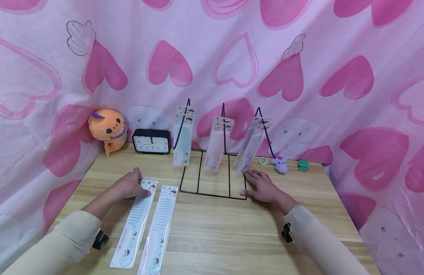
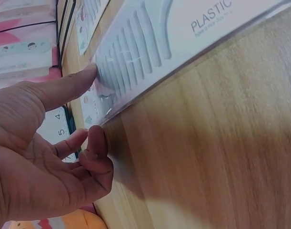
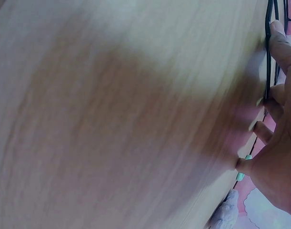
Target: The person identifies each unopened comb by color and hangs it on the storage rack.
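Two packaged combs lie side by side on the table, pale blue-green in clear wrappers. At the top end of the left packaged comb (image 1: 137, 219), my left hand (image 1: 128, 185) pinches the pack across its width; in the left wrist view its thumb (image 2: 71, 88) is on one edge and curled fingers are at the other. The second packaged comb (image 1: 160, 225) lies just right of it. My right hand (image 1: 263, 187) rests at the front right corner of a black wire display rack (image 1: 213, 195), thumb and fingers touching its frame.
On the rack's three prongs hang packaged combs: blue-green ones (image 1: 182, 141) left, pink ones (image 1: 216, 147) middle, purple ones (image 1: 251, 147) right. Behind stand an orange plush toy (image 1: 108, 126) and a black clock (image 1: 151, 141). A green ring (image 1: 262, 161), purple toy (image 1: 280, 165) and green ball (image 1: 303, 165) lie right.
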